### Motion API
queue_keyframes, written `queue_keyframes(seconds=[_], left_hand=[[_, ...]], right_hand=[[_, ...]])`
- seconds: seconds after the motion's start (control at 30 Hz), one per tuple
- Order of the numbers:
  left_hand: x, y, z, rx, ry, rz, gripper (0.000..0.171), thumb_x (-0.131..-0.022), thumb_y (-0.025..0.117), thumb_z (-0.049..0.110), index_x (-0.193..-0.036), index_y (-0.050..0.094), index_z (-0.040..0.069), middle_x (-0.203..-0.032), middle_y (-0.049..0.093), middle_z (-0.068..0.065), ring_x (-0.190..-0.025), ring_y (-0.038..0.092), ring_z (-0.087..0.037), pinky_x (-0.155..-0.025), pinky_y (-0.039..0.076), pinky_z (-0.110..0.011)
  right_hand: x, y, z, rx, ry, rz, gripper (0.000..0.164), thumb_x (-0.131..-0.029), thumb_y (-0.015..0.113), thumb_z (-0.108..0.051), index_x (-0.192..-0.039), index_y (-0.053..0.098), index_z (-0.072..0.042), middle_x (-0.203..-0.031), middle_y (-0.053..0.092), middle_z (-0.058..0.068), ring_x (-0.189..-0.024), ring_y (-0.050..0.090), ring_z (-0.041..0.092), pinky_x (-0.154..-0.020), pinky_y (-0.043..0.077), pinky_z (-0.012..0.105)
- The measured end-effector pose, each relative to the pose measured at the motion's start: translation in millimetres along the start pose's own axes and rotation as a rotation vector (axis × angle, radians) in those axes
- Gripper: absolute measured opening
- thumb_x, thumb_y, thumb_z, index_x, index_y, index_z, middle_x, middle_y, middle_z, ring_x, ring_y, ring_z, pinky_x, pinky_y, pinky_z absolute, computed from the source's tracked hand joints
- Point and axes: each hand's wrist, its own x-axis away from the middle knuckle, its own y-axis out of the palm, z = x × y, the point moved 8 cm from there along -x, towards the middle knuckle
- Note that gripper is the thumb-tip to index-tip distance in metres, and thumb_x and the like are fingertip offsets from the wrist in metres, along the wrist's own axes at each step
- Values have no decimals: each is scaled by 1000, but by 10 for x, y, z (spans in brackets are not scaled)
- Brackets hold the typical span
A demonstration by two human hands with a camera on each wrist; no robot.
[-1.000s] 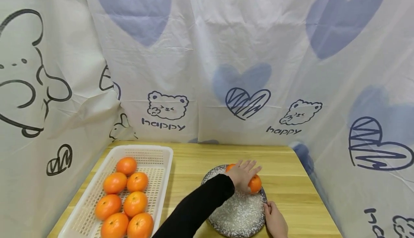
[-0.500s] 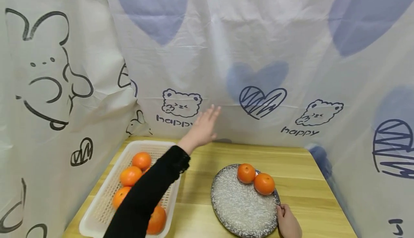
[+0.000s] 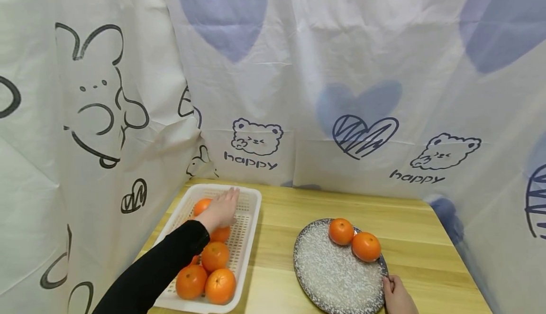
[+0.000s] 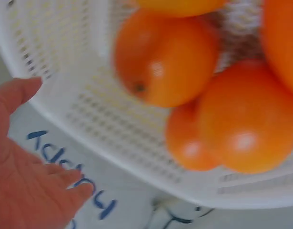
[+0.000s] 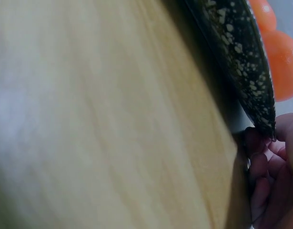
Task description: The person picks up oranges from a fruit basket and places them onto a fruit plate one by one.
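Note:
My left hand (image 3: pixel 221 209) is over the far part of a white plastic basket (image 3: pixel 255 219) that holds several oranges (image 3: pixel 220 286). Its fingers are extended and nothing is in its grasp; in the left wrist view, thumb and fingers (image 4: pixel 27 191) stand apart from the fruit. Part of the oranges is hidden beneath the hand and sleeve. To the right lies a round speckled grey plate (image 3: pixel 332 276) with a dark rim. Two oranges, one (image 3: pixel 341 231) touching the other (image 3: pixel 366 246), sit at its far right. My right hand (image 3: pixel 400 296) pinches the plate's right edge between thumb and fingers.
Both containers stand on a light wood-grain table (image 3: pixel 277 257), with bare wood between them. A white printed cloth (image 3: pixel 298 91) hangs behind the table and along both sides.
My left hand has left the oranges on the plate and swung left through the air, then down over the basket. The right hand still holds the plate's edge. The head view has turned left.

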Motion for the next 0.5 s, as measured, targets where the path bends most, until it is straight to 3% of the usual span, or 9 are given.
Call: queue_keyframes(seconds=[0.1, 0.2, 0.27, 0.33, 0.43, 0.5], left_hand=[[66, 169, -139, 54, -50, -68, 73, -88, 69, 19, -146, 33, -6, -148, 37, -27, -136, 38, -38, -112, 31, -51], [101, 270, -217, 70, -65, -127, 51, -86, 68, 16, -130, 52, -6, -127, 57, -25, -111, 55, -34, -95, 46, -45], [118, 322, -250, 72, -71, -163, 46, -85, 68, 16, -124, 56, -6, -118, 60, -23, -95, 56, -30, -82, 47, -43], [141, 347, -267, 83, -82, -188, 45, -84, 71, 17, -121, 57, -4, -115, 60, -22, -89, 55, -29, -77, 46, -42], [196, 343, -271, 111, -82, -183, 54, -81, 75, 16, -127, 54, -4, -119, 59, -23, -92, 55, -28, -80, 47, -42], [297, 292, -242, 204, -93, -162, 57, -79, 75, 10, -129, 52, -5, -123, 58, -24, -100, 57, -30, -87, 48, -44]], right_hand=[[-17, -17, 22, 7, -1, 5, 71, -100, 26, -56, -120, 46, 9, -78, 52, 6, -70, 54, 20, -60, 40, 32], [-58, -2, 60, 17, 6, 4, 73, -99, 25, -58, -120, 46, 9, -80, 55, 7, -73, 56, 21, -62, 42, 34], [-86, 13, 78, 20, 5, 7, 74, -99, 23, -59, -120, 47, 8, -81, 56, 7, -74, 57, 21, -63, 43, 34], [-101, 29, 84, 26, -2, 12, 74, -99, 23, -59, -120, 47, 7, -83, 57, 7, -76, 59, 22, -65, 45, 36], [-95, 45, 67, 21, -22, 15, 75, -98, 22, -60, -119, 47, 7, -83, 59, 8, -79, 61, 25, -68, 47, 41], [-75, 51, 46, 16, -28, 17, 72, -99, 24, -58, -119, 47, 8, -83, 59, 8, -80, 62, 27, -70, 48, 43]])
